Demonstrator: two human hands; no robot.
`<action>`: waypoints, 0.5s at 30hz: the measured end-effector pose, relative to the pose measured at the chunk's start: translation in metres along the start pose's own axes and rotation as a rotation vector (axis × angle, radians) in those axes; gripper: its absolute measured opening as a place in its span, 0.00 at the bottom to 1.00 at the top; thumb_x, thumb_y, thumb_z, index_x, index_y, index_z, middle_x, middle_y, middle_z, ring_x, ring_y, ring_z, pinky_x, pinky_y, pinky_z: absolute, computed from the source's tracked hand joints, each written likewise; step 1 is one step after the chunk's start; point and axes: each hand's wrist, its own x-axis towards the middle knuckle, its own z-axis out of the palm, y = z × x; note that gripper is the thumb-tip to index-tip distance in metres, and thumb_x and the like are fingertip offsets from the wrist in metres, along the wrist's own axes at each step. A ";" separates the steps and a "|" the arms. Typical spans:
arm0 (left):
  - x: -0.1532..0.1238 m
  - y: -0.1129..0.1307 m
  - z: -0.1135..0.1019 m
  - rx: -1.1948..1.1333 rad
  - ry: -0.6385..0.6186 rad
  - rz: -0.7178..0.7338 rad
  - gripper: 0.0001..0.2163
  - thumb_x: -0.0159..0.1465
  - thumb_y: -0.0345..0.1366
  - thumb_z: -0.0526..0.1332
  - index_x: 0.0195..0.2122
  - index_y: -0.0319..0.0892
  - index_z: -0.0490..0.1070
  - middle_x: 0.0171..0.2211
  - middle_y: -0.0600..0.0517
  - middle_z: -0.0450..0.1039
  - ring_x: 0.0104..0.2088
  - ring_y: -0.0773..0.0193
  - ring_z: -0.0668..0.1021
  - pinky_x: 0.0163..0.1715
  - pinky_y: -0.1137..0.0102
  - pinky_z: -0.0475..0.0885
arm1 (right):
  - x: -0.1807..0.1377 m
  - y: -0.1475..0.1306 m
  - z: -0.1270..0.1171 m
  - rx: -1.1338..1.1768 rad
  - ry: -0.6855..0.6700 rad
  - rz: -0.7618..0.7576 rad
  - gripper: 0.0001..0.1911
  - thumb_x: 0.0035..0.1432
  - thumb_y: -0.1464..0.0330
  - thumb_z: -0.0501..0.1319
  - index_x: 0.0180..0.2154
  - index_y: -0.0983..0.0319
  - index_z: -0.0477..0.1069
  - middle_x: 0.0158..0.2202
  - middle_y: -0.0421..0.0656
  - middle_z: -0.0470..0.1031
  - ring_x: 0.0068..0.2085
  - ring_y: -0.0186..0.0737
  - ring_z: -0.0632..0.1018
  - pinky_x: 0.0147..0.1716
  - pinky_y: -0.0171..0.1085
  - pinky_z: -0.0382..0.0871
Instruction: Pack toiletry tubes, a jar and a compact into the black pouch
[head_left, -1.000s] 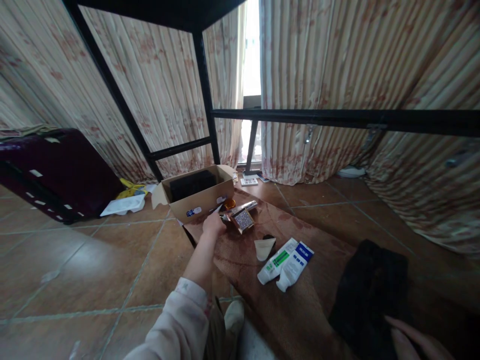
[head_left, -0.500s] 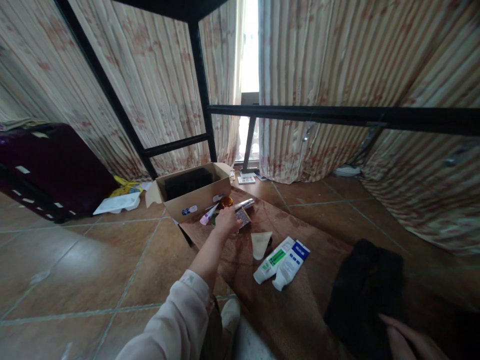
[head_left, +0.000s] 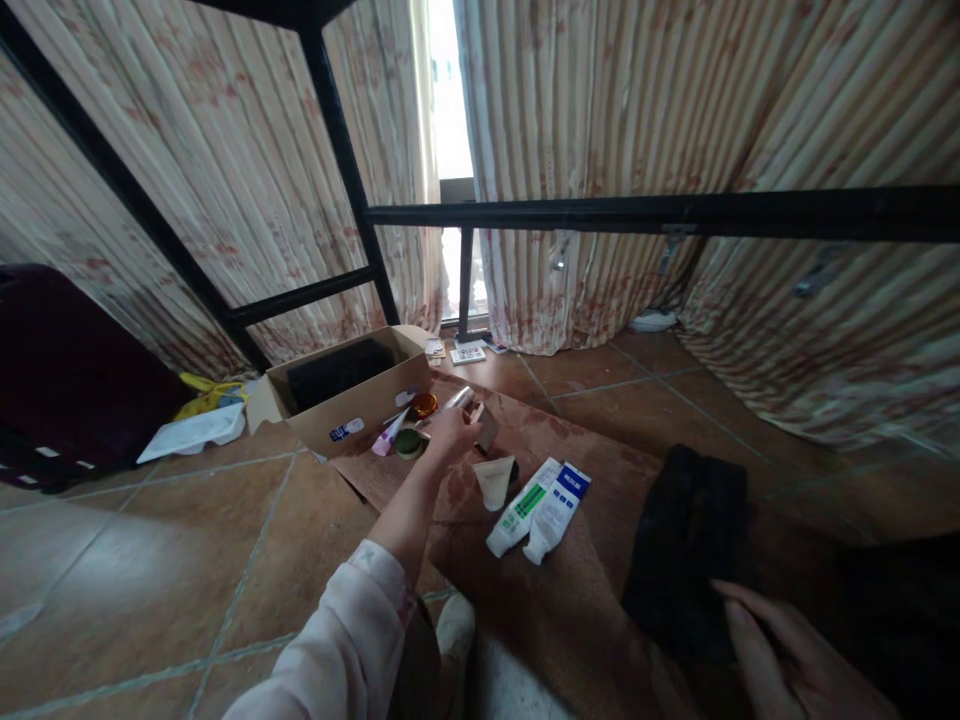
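Observation:
My left hand (head_left: 452, 435) reaches out over the brown mat (head_left: 592, 600), fingers closed round a small box (head_left: 486, 428) that is tilted up. Beside it lie a silver cylinder (head_left: 460, 397), an amber round container (head_left: 424, 404), a green round item (head_left: 409, 444) and a pink-and-white tube (head_left: 389, 436). Nearer to me are a cream squeeze tube (head_left: 493, 484), a white-and-green tube (head_left: 520, 510) and a white-and-blue tube (head_left: 556, 514). At lower right, my right hand (head_left: 795, 645) pinches the near edge of a black fabric pouch (head_left: 686, 540); its fingertips are dim.
An open cardboard box (head_left: 360, 415) with a black object (head_left: 341, 372) inside stands at the mat's far left. Behind are a black metal frame (head_left: 562, 214) and curtains (head_left: 600, 110). A dark suitcase (head_left: 67, 370) and white tray (head_left: 191, 433) sit on the tiled floor at left.
My left hand has lifted and tilted the small box, shifting away from the green round item, which now shows. My view has turned slightly right. The right hand stays at the pouch.

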 end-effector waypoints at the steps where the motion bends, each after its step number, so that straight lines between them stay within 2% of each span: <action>1: 0.000 0.007 0.004 -0.017 -0.015 0.022 0.07 0.51 0.37 0.63 0.20 0.41 0.71 0.19 0.51 0.70 0.28 0.60 0.74 0.30 0.70 0.64 | 0.001 -0.002 -0.001 0.002 -0.001 -0.005 0.21 0.60 0.51 0.49 0.42 0.54 0.72 0.43 0.39 0.77 0.40 0.41 0.79 0.33 0.36 0.72; 4: 0.000 0.027 0.017 -0.088 -0.089 0.109 0.06 0.51 0.38 0.63 0.22 0.40 0.73 0.19 0.53 0.70 0.25 0.64 0.72 0.27 0.72 0.62 | 0.003 -0.007 -0.004 0.002 0.016 -0.018 0.21 0.60 0.50 0.49 0.41 0.54 0.73 0.41 0.39 0.78 0.39 0.40 0.79 0.33 0.36 0.72; 7: 0.000 0.035 0.030 -0.111 -0.161 0.159 0.06 0.48 0.37 0.65 0.23 0.39 0.74 0.19 0.54 0.69 0.24 0.65 0.70 0.25 0.72 0.61 | 0.005 -0.010 -0.006 -0.009 0.029 -0.020 0.21 0.60 0.50 0.48 0.40 0.54 0.73 0.40 0.39 0.78 0.38 0.40 0.80 0.31 0.35 0.72; 15: 0.016 0.019 0.040 -0.188 -0.367 0.195 0.15 0.44 0.46 0.69 0.23 0.37 0.73 0.20 0.56 0.68 0.24 0.67 0.70 0.23 0.74 0.62 | 0.004 -0.007 -0.007 0.015 0.019 -0.035 0.20 0.60 0.51 0.49 0.40 0.54 0.73 0.40 0.39 0.78 0.38 0.39 0.80 0.31 0.34 0.72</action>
